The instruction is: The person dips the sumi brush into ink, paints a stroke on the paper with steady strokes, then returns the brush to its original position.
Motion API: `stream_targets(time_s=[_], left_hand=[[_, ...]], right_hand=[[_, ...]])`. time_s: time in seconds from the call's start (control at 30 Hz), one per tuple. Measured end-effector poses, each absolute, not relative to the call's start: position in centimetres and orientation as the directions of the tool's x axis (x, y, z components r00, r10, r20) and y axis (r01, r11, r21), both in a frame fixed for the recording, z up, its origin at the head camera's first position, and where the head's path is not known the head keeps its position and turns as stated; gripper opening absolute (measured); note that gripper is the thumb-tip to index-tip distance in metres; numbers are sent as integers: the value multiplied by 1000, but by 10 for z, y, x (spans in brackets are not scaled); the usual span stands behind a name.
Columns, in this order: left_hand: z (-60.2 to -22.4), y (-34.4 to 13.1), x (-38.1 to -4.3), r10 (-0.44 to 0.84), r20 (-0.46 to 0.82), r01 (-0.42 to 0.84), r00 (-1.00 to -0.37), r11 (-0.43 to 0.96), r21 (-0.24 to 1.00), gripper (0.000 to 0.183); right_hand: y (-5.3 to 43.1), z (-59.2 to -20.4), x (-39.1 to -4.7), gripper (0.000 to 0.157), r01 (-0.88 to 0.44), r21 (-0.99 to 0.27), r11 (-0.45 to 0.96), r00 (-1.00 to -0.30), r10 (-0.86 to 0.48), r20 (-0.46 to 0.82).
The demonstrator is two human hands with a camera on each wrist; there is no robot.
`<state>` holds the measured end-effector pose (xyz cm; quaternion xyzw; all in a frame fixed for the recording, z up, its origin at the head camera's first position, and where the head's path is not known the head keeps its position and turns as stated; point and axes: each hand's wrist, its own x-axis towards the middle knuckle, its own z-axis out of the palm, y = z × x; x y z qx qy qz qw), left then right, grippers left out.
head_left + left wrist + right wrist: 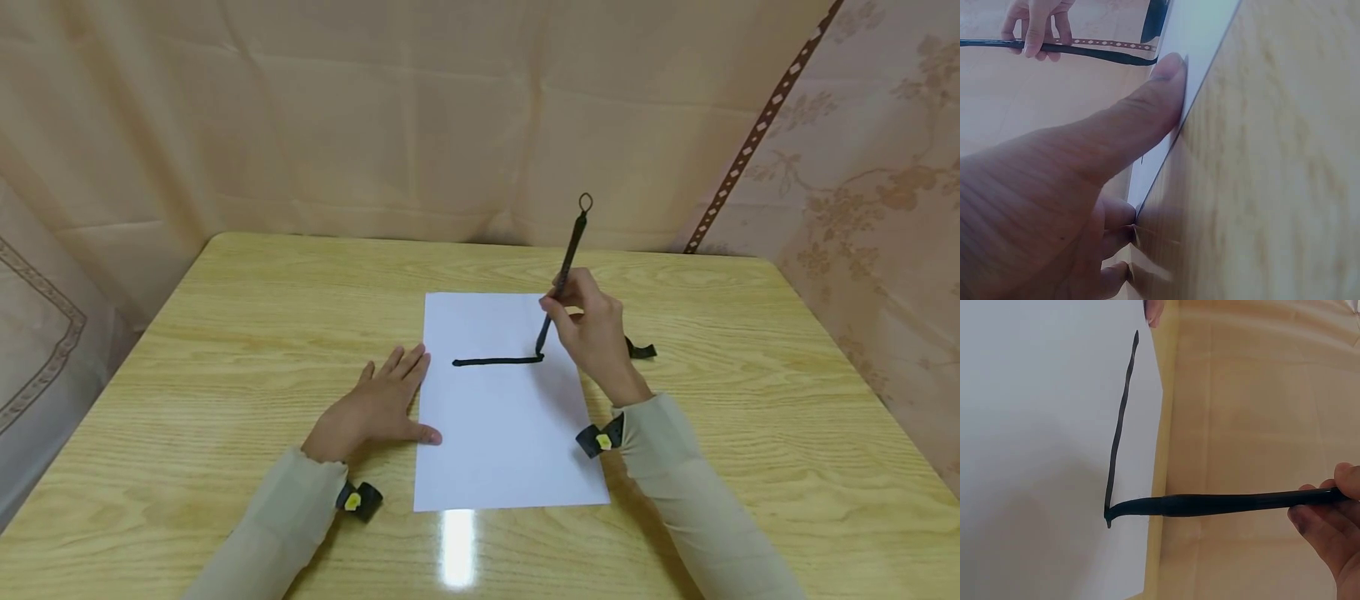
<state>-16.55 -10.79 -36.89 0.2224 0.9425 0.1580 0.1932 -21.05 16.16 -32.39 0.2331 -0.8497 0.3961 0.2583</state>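
My right hand (592,321) pinches a dark calligraphy brush (572,250) partway along its handle, with the hanging loop at the top. The brush's bent tip touches the right end of a black horizontal stroke (495,361) on a white sheet of paper (510,450). In the right wrist view the bristles (1135,507) curve sideways against the sheet. At the paper's left edge lies my left hand (378,408), fingers spread; its thumb (1160,87) presses on the sheet while the other fingertips reach the edge.
The paper lies on a pale wood-grain table (247,350). Just right of my right hand is a small black object (642,351), partly hidden by that hand. A beige curtain (375,125) hangs behind the table, with patterned cloth (885,167) at the right.
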Motion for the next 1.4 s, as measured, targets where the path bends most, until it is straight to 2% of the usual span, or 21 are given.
stream_targets(time_s=[1.1, 1.4], left_hand=[[-369, -106, -166, 478, -295, 359, -827, 854, 376, 110], [-369, -106, -165, 476, -289, 359, -830, 854, 376, 110]], right_hand=[[161, -323, -210, 23, -606, -577, 548, -763, -195, 616], [156, -312, -202, 22, -594, -588, 549, -769, -170, 617]])
